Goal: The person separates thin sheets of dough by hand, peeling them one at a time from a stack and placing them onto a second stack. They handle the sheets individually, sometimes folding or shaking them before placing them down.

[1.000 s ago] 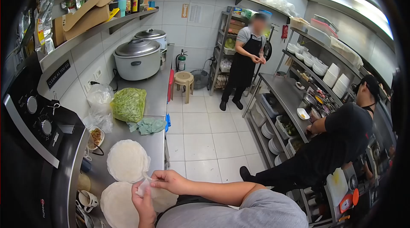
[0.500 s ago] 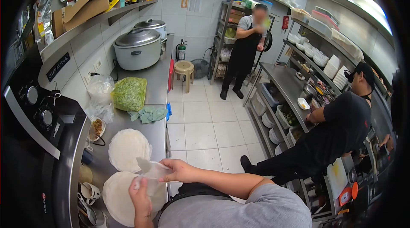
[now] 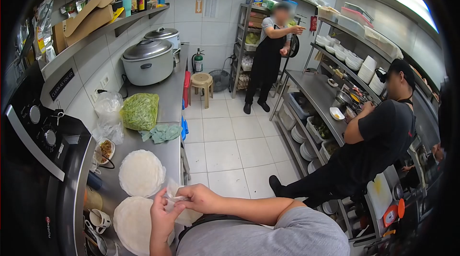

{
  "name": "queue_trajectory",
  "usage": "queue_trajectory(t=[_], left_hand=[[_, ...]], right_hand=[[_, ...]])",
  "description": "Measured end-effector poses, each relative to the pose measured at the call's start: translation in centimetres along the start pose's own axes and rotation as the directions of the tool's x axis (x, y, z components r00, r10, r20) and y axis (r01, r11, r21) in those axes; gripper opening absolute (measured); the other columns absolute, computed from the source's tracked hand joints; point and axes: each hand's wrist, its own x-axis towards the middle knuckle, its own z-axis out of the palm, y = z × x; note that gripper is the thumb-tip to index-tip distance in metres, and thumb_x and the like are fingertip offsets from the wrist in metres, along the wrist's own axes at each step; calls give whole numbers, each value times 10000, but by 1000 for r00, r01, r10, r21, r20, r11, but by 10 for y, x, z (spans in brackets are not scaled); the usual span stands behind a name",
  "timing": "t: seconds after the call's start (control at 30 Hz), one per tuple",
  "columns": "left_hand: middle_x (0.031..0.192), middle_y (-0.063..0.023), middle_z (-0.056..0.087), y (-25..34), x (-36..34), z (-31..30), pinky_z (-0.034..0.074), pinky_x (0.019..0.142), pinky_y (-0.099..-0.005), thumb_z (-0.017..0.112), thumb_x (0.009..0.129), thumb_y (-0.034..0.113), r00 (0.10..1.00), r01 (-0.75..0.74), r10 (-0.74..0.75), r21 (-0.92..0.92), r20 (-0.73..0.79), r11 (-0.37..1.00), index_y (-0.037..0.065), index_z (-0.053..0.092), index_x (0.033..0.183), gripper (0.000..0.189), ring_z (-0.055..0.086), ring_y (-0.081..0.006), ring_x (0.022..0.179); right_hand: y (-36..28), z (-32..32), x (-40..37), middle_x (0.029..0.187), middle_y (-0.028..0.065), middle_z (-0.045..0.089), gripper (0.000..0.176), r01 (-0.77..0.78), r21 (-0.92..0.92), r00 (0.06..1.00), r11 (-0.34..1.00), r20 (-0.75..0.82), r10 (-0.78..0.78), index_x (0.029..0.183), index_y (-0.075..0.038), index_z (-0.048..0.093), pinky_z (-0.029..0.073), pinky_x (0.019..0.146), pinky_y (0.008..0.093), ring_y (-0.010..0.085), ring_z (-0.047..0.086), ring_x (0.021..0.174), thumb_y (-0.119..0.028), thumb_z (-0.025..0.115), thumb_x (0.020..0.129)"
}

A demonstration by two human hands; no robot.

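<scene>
I look down a tiled floor [image 3: 225, 146] with a long steel worktop [image 3: 167, 98] along its left side. On the worktop, from the far end, sit a rice cooker [image 3: 147, 62], a bag of greens [image 3: 140, 111], a green cloth [image 3: 163, 133] and 2 round wrapper stacks [image 3: 141, 173]. At the worktop's near edge, my left hand [image 3: 163, 217] and right hand [image 3: 201, 198] are both pinched shut on a thin wrapper sheet [image 3: 172, 193]. It hangs between them, just beside the nearer stack.
</scene>
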Motion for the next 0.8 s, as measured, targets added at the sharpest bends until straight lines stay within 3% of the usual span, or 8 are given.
queue_trajectory(t=[0.13, 0.2, 0.27, 0.33, 0.37, 0.47, 0.53, 0.8], left_hand=[[975, -101, 664, -14, 4, 11, 464, 801, -243, 582, 897, 41, 994, 49, -52, -39, -98, 998, -59, 625, 1104, 234, 581, -115, 890], [959, -101, 668, -15, 6, 10, 462, 804, -244, 569, 907, 54, 993, 32, -32, -1, -116, 999, -55, 637, 1085, 220, 583, -116, 886], [942, -101, 672, -15, 7, 12, 461, 807, -246, 555, 916, 67, 991, 25, -20, 36, -135, 999, -51, 649, 1065, 212, 585, -116, 883], [940, -105, 673, -14, 8, 19, 457, 813, -254, 536, 934, 89, 979, -49, 73, 129, -188, 990, -51, 659, 1040, 214, 586, -121, 869], [940, -105, 673, -12, 8, 22, 457, 813, -254, 536, 934, 89, 980, -43, 67, 130, -185, 991, -51, 659, 1040, 214, 586, -121, 869], [940, -101, 672, -6, 5, 26, 455, 817, -264, 531, 945, 106, 969, -95, 130, 172, -208, 981, -55, 649, 1045, 224, 588, -134, 866], [954, -100, 669, -2, 5, 30, 458, 825, -279, 531, 951, 127, 962, -87, 82, -6, -260, 996, -56, 637, 1057, 236, 590, -149, 871], [936, -95, 653, -18, 14, 70, 467, 776, -242, 532, 950, 133, 976, -184, 169, -103, -136, 978, -48, 575, 1165, 285, 594, -120, 838]], right_hand=[[-12, -43, 3, 910, 107, 647, 461, 34, -102, 996, 994, 89, -25, 1222, -73, 536, 495, 637, 317, 181, 594, 727, -202, 718, 819], [-72, -92, -8, 1133, 92, 593, 747, 305, -50, 925, 951, -223, -308, 1403, -82, 313, 494, 729, 314, 161, 582, 822, -247, 735, 809], [-104, -132, -29, 1132, 138, 565, 791, 743, -136, 539, 656, -459, -706, 1411, -60, 299, 490, 718, 339, 195, 574, 819, -308, 741, 803], [-127, -143, -44, 1015, 139, 599, 634, 853, -394, 66, 342, -567, -821, 1295, -21, 410, 479, 682, 344, 252, 571, 762, -283, 732, 815], [-125, -146, -43, 1015, 139, 599, 634, 850, -394, 70, 348, -571, -818, 1295, -21, 410, 479, 682, 344, 252, 571, 762, -283, 732, 815], [-110, -126, -30, 889, 111, 577, 404, 588, -341, 615, 733, -400, -680, 1151, -1, 549, 462, 625, 316, 201, 548, 705, -164, 703, 815], [-81, -95, -9, 922, 106, 594, 338, 253, -191, 934, 948, -209, -291, 1102, -16, 572, 497, 688, 291, 196, 600, 792, -177, 699, 833], [13, -48, -34, 812, 82, 591, 344, -163, 63, 985, 985, 66, 159, 958, -8, 582, 466, 677, 314, 175, 556, 751, -301, 708, 827]])
